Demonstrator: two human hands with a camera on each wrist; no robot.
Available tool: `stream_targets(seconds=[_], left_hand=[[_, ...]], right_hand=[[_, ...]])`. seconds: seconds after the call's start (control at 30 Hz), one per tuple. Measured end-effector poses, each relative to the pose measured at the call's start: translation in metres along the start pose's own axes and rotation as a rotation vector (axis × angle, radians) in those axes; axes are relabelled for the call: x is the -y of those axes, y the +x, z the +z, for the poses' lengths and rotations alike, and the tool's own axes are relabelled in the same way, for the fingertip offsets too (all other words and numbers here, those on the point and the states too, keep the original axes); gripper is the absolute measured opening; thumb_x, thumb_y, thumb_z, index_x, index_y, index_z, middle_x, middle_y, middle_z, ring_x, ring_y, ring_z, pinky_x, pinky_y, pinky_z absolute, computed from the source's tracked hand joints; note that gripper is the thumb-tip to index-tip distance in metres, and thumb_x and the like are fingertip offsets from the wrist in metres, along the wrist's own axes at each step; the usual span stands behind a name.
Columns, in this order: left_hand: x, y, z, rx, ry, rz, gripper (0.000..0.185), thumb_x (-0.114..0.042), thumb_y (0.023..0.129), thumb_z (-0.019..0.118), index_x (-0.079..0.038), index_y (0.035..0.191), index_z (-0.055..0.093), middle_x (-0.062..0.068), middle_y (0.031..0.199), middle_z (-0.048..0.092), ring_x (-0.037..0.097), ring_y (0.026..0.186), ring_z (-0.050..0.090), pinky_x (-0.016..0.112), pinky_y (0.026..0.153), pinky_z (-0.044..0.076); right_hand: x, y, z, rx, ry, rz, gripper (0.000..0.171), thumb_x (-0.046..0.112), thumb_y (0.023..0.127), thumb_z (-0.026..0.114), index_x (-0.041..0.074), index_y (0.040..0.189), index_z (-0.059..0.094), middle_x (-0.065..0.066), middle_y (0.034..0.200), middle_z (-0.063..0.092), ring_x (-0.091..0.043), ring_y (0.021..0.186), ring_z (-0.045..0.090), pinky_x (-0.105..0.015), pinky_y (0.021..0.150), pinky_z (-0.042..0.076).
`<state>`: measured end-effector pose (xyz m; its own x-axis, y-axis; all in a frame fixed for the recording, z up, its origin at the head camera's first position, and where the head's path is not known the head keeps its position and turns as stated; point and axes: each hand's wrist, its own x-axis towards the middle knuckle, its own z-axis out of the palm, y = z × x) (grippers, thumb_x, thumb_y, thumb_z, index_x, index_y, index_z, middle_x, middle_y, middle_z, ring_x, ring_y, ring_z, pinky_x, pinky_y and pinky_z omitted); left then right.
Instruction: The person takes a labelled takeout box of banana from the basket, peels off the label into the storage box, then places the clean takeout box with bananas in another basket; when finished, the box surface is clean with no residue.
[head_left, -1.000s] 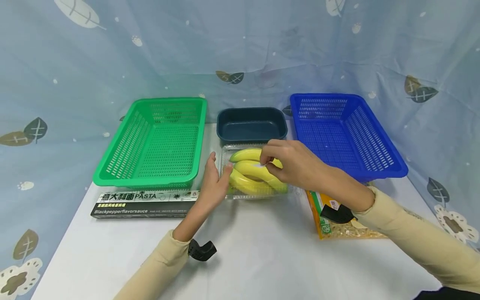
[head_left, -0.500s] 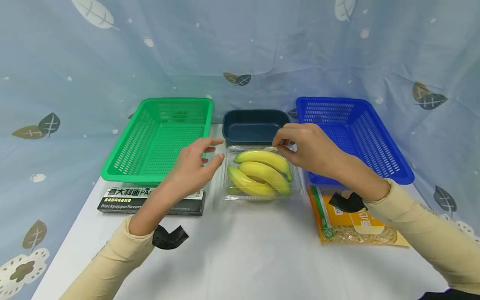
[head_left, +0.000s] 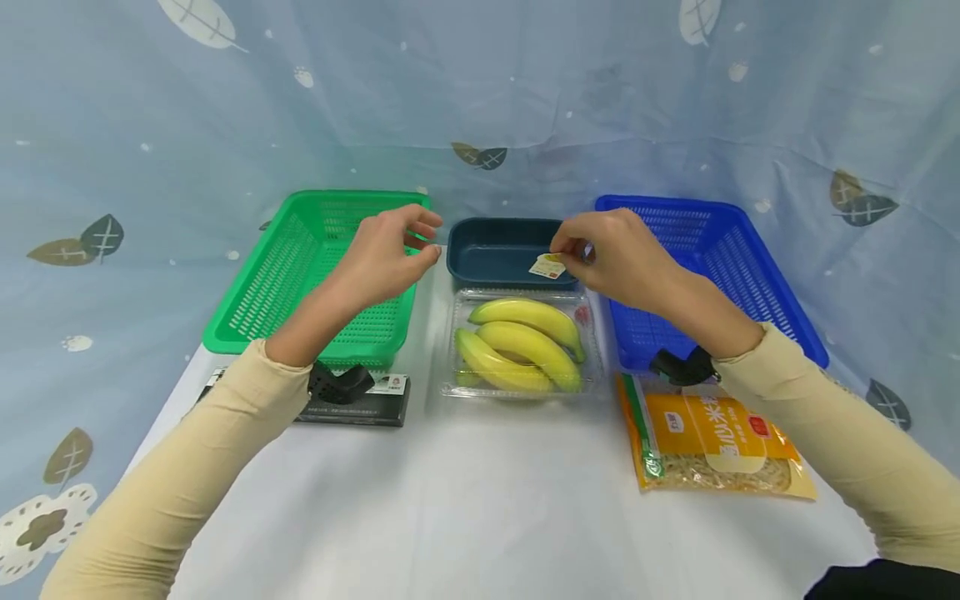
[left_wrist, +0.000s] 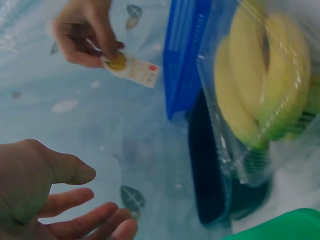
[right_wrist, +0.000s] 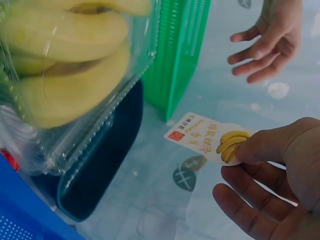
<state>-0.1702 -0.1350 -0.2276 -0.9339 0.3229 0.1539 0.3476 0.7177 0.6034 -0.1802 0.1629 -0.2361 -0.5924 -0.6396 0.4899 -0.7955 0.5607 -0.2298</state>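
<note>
No lettering reads clearly: the small label (right_wrist: 200, 140) and the yellow packet (head_left: 712, 442) carry illegible Chinese characters.

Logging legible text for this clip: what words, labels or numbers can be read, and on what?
Black box: print hidden by left arm or too small.
Sticker pinched by right hand: banana picture, Chinese print too blurred.
Yellow bag: Chinese characters, not clearly legible.
Banana box, baskets: none.
</note>
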Motion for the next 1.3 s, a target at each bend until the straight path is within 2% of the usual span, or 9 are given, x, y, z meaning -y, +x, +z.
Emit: stream_targets(seconds=[0.23, 0.4, 0.7, 0.77, 0.9, 1.0, 1.1, 1.17, 1.3], left_hand=[[0.021, 0.033, 0.008, 0.060, 0.020, -0.079, 0.039, -0.017, 0.093, 0.054, -0.009, 0.131, 0.049, 0.012, 0.123, 0.054, 0.025, 0.108, 0.055, 0.039, 0.082, 0.049], [0.030, 0.060, 0.020, 0.106, 0.061, -0.102, 0.041, -0.016, 0.094, 0.051, -0.008, 0.133, 0.046, 0.013, 0.124, 0.053, 0.026, 0.108, 0.054, 0.039, 0.079, 0.049], [0.039, 0.094, 0.044, 0.183, 0.090, -0.139, 0.044, -0.017, 0.094, 0.051, -0.007, 0.136, 0.040, 0.014, 0.117, 0.050, 0.026, 0.084, 0.054, 0.039, 0.068, 0.044], [0.042, 0.100, 0.048, 0.191, 0.102, -0.151, 0.045, -0.017, 0.094, 0.050, -0.007, 0.137, 0.039, 0.011, 0.110, 0.050, 0.025, 0.080, 0.051, 0.038, 0.066, 0.043], [0.049, 0.111, 0.056, 0.204, 0.134, -0.177, 0.047, -0.015, 0.094, 0.048, -0.006, 0.138, 0.037, 0.012, 0.091, 0.053, 0.019, 0.062, 0.043, 0.035, 0.058, 0.038], [0.055, 0.118, 0.061, 0.210, 0.145, -0.194, 0.048, -0.012, 0.093, 0.048, -0.005, 0.139, 0.035, 0.015, 0.094, 0.056, 0.017, 0.054, 0.037, 0.034, 0.055, 0.036], [0.061, 0.125, 0.065, 0.222, 0.155, -0.212, 0.050, -0.010, 0.092, 0.048, -0.003, 0.140, 0.033, 0.016, 0.111, 0.055, 0.018, 0.057, 0.040, 0.035, 0.056, 0.036], [0.064, 0.130, 0.068, 0.230, 0.168, -0.222, 0.051, -0.010, 0.092, 0.048, -0.002, 0.140, 0.033, 0.015, 0.116, 0.052, 0.021, 0.062, 0.044, 0.035, 0.058, 0.038], [0.069, 0.140, 0.073, 0.255, 0.214, -0.234, 0.054, -0.014, 0.093, 0.051, 0.000, 0.141, 0.030, 0.016, 0.106, 0.052, 0.024, 0.070, 0.050, 0.036, 0.060, 0.040]], right_hand=[[-0.010, 0.017, 0.001, 0.022, -0.051, 0.037, 0.009, 0.003, 0.084, 0.064, 0.009, 0.086, 0.071, -0.001, 0.081, 0.068, -0.014, 0.071, 0.062, -0.032, 0.063, 0.050], [-0.021, 0.022, 0.008, 0.057, -0.057, 0.080, 0.010, 0.002, 0.084, 0.063, 0.008, 0.087, 0.071, -0.003, 0.081, 0.067, -0.014, 0.070, 0.061, -0.032, 0.063, 0.050], [-0.044, 0.030, 0.026, 0.132, -0.072, 0.180, 0.012, 0.001, 0.085, 0.062, 0.007, 0.089, 0.071, -0.006, 0.082, 0.067, -0.018, 0.071, 0.061, -0.035, 0.065, 0.050], [-0.049, 0.031, 0.029, 0.142, -0.082, 0.188, 0.012, 0.001, 0.085, 0.062, 0.007, 0.089, 0.071, -0.006, 0.082, 0.067, -0.018, 0.070, 0.060, -0.035, 0.065, 0.050], [-0.057, 0.033, 0.035, 0.162, -0.097, 0.209, 0.012, 0.002, 0.085, 0.062, 0.007, 0.090, 0.071, -0.006, 0.083, 0.067, -0.019, 0.071, 0.060, -0.035, 0.066, 0.050], [-0.062, 0.036, 0.039, 0.183, -0.103, 0.224, 0.012, 0.002, 0.085, 0.061, 0.007, 0.091, 0.071, -0.006, 0.084, 0.067, -0.019, 0.071, 0.060, -0.035, 0.066, 0.050], [-0.067, 0.039, 0.044, 0.203, -0.106, 0.227, 0.013, 0.001, 0.085, 0.061, 0.006, 0.091, 0.071, -0.007, 0.085, 0.067, -0.020, 0.072, 0.060, -0.036, 0.067, 0.050], [-0.069, 0.042, 0.047, 0.215, -0.108, 0.227, 0.014, 0.000, 0.085, 0.059, 0.005, 0.091, 0.071, -0.008, 0.085, 0.067, -0.021, 0.073, 0.060, -0.036, 0.068, 0.050], [-0.072, 0.047, 0.053, 0.242, -0.107, 0.237, 0.014, 0.000, 0.085, 0.060, 0.005, 0.092, 0.071, -0.008, 0.088, 0.067, -0.021, 0.074, 0.060, -0.037, 0.069, 0.050]])
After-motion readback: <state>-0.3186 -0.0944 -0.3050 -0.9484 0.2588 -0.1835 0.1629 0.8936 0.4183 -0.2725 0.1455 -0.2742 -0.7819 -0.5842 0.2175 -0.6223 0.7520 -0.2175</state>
